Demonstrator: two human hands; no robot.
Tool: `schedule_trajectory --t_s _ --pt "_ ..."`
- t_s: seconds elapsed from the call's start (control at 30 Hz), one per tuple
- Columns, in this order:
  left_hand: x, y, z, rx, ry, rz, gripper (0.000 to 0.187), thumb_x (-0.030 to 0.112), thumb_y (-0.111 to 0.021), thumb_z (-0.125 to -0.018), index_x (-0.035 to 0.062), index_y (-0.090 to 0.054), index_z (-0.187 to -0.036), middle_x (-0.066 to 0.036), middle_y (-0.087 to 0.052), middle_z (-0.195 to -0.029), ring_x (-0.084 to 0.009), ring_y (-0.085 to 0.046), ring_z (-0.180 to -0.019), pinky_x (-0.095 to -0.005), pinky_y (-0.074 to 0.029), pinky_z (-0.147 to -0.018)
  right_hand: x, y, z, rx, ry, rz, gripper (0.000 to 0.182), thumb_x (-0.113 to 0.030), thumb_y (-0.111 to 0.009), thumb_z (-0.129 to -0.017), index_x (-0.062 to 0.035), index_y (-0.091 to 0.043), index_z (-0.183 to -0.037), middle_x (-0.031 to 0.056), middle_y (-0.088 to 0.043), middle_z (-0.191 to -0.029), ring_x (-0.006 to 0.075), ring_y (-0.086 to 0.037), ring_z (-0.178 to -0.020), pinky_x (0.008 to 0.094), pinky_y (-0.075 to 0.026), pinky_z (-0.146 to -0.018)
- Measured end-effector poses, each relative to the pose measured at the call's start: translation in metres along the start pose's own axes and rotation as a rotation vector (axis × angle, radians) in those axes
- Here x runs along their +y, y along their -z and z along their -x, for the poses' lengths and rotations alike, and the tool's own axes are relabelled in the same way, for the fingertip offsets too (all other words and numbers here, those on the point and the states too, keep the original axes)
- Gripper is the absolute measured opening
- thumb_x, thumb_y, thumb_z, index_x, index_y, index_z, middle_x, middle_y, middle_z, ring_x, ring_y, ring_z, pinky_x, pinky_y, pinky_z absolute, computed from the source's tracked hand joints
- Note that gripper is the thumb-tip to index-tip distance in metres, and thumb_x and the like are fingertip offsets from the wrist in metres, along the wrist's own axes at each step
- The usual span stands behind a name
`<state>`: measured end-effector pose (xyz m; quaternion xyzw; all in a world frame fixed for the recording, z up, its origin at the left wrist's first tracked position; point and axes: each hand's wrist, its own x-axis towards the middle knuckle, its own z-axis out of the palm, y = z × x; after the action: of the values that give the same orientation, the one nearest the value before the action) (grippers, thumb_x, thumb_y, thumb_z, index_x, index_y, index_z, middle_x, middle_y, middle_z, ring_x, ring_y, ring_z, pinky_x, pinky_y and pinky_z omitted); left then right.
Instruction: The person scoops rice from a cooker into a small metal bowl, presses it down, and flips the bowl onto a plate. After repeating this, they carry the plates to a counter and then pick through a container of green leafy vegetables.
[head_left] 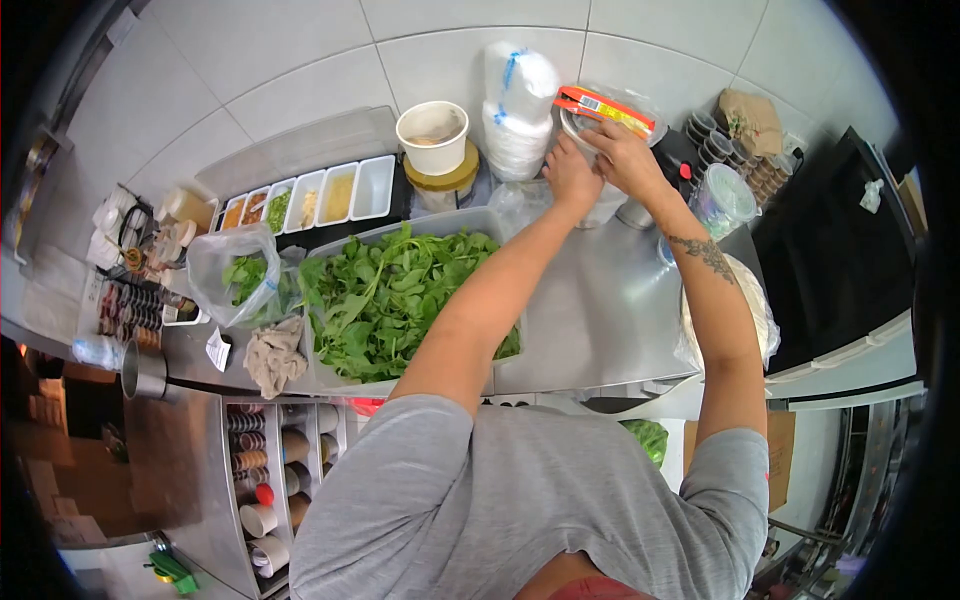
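Both hands are at the back of the steel counter, over a clear round plastic tub [605, 208]. My left hand [573, 178] is closed at the tub's near left rim. My right hand [628, 160] bends its fingers down at the tub's top, close beside the left; its fingertips are partly hidden, and what they pinch is too small to tell. An orange and yellow packet [605, 108] lies across the top of the tub, just beyond the fingers. Left of the hands stand wrapped white stacks in clear plastic [518, 140].
A large bin of leafy greens [505, 222] fills the counter's left half. Behind it are small white trays [373, 190] of toppings and a paper bowl [432, 128] on a yellow-lidded tub [442, 185]. A cloth [275, 357] lies at the front edge; lidded cups [715, 148] stand right.
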<state>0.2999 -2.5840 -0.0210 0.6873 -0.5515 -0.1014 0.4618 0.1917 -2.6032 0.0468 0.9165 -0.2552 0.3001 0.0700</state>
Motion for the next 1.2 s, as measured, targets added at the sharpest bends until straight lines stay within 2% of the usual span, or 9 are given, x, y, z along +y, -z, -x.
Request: schedule_trajectory --t_s 0.17,0.27,0.47,0.77,0.87,0.9,1.0,1.17,1.2 --pt "-0.004 0.016 -0.02 0.104 -0.059 0.429 0.036 0.022 -0.055 -0.087 -0.0046 -0.045 -0.11 -0.029 -0.053 -0.11 -0.0438 -0.05 -0.103 -0.0503 -0.039 -0.09 0.002 0.0 0.006 0.031 -0.002 -0.06 0.046 0.008 -0.057 -0.066 -0.0054 -0.062 -0.11 0.0095 -0.057 -0.101 0.0296 -0.056 -0.098 0.0392 -0.045 -0.086" --pt "0.008 0.022 -0.036 -0.063 0.217 0.578 0.03 0.02 -0.05 -0.09 -0.0035 -0.046 -0.108 -0.028 -0.059 -0.102 -0.0442 -0.056 -0.096 -0.0495 -0.044 -0.084 0.0 0.003 0.008 0.023 -0.024 -0.078 0.045 0.009 -0.057 -0.066 -0.0049 -0.063 -0.109 0.0095 -0.058 -0.101 0.0297 -0.055 -0.099 0.0387 -0.045 -0.087" --pt "0.021 0.021 -0.05 0.166 0.149 0.233 0.024 0.015 -0.052 -0.085 -0.0041 -0.055 -0.099 -0.026 -0.065 -0.09 -0.0411 -0.064 -0.086 -0.0483 -0.049 -0.079 0.009 -0.007 0.015 0.066 -0.061 -0.131 0.041 0.008 -0.058 -0.068 -0.0038 -0.064 -0.107 0.0094 -0.059 -0.102 0.0306 -0.054 -0.1 0.039 -0.043 -0.09" --pt "0.035 0.036 -0.047 -0.088 0.15 0.003 0.029 0.016 -0.058 -0.081 -0.0032 -0.057 -0.103 -0.024 -0.065 -0.099 -0.0359 -0.065 -0.091 -0.0437 -0.053 -0.079 0.0 -0.01 0.018 0.139 -0.053 0.084 0.045 0.003 -0.062 -0.071 -0.0069 -0.06 -0.115 0.0077 -0.058 -0.108 0.0299 -0.053 -0.103 0.0431 -0.039 -0.093" --pt "0.016 0.033 -0.053 -0.162 -0.212 -0.128 0.029 0.021 -0.059 -0.082 -0.0037 -0.062 -0.097 -0.022 -0.065 -0.1 -0.0355 -0.065 -0.092 -0.0437 -0.053 -0.077 -0.029 0.003 0.026 0.165 -0.142 0.203 0.052 0.0 -0.062 -0.072 -0.0106 -0.056 -0.123 0.0077 -0.058 -0.112 0.0297 -0.053 -0.104 0.0441 -0.04 -0.093" --pt "0.011 0.038 -0.055 -0.225 -0.277 -0.164 0.027 0.018 -0.047 -0.088 -0.0013 -0.064 -0.094 -0.021 -0.066 -0.092 -0.032 -0.066 -0.089 -0.043 -0.051 -0.079 -0.039 0.007 0.025 0.188 -0.18 0.178 0.055 0.0 -0.062 -0.073 -0.012 -0.054 -0.126 0.0084 -0.058 -0.114 0.0301 -0.053 -0.105 0.0443 -0.04 -0.093" --pt "0.045 0.119 -0.033 -0.641 0.023 -0.149 0.028 0.019 -0.047 -0.088 -0.0025 -0.064 -0.092 -0.022 -0.066 -0.086 -0.0293 -0.066 -0.086 -0.0412 -0.051 -0.079 -0.063 0.015 0.026 0.311 -0.232 0.167 0.061 0.0 -0.058 -0.076 -0.0197 -0.049 -0.133 0.016 -0.051 -0.128 0.0349 -0.049 -0.116 0.0434 -0.042 -0.097" --pt "-0.016 0.211 -0.02 -0.546 -0.46 -0.38 0.027 0.022 -0.05 -0.086 -0.0016 -0.062 -0.091 -0.023 -0.064 -0.087 -0.0356 -0.063 -0.082 -0.0434 -0.049 -0.076 -0.124 0.034 0.032 0.357 -0.514 0.069 0.056 -0.003 -0.06 -0.078 -0.018 -0.052 -0.131 0.0173 -0.051 -0.124 0.0337 -0.054 -0.103 0.0411 -0.046 -0.088" --pt "-0.019 0.241 -0.011 -0.564 -0.416 -0.404 0.026 0.022 -0.05 -0.086 -0.0014 -0.061 -0.09 -0.022 -0.064 -0.086 -0.0374 -0.062 -0.082 -0.0445 -0.048 -0.074 -0.133 0.031 0.033 0.39 -0.52 0.082 0.054 -0.004 -0.061 -0.078 -0.0174 -0.053 -0.13 0.0172 -0.051 -0.121 0.0327 -0.054 -0.1 0.0403 -0.046 -0.086"
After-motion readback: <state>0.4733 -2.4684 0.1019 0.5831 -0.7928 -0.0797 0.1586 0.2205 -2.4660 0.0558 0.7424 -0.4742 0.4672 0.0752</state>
